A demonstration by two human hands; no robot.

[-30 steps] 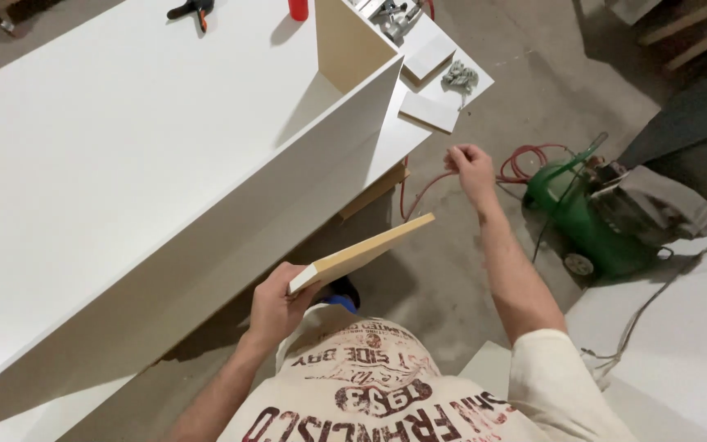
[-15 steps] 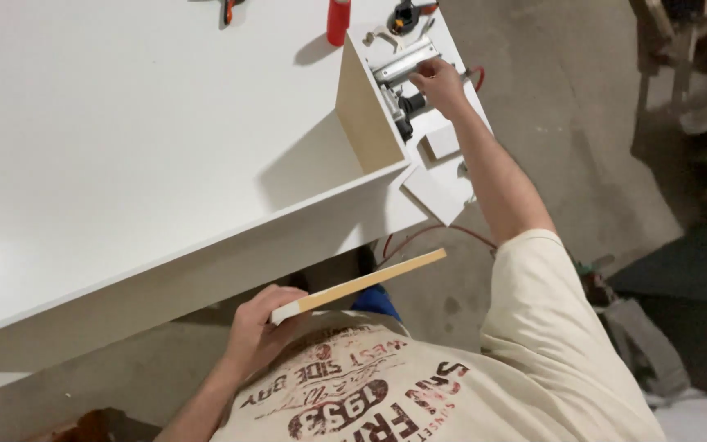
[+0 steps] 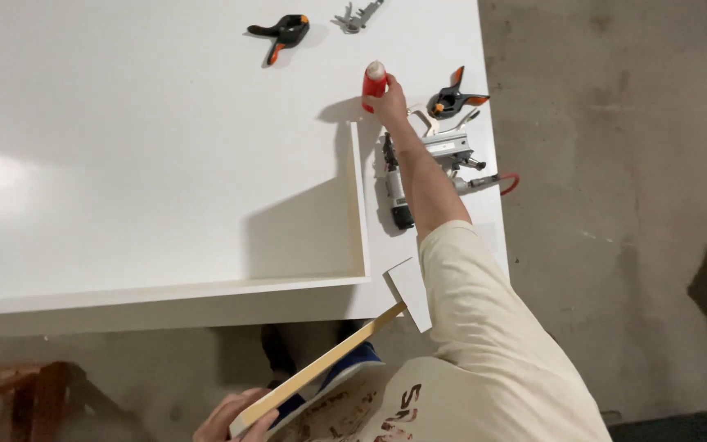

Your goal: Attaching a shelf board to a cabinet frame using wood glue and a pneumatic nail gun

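Gripping a red bottle (image 3: 374, 85) at upper centre, right hand (image 3: 389, 105) with fingers closed around it, left hand (image 3: 235, 419) at bottom edge pinching a thin wooden strip (image 3: 321, 368), clamp (image 3: 455, 100) just right of the bottle, white table (image 3: 124, 147).

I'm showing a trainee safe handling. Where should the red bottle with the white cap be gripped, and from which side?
Grip the red bottle around its red body, below the white cap, coming from the near-right side, as the right hand does. It appears to stand upright on the white tabletop, so its sides are exposed, and the near-right approach passes between the white upright panel and the orange-and-black clamp.
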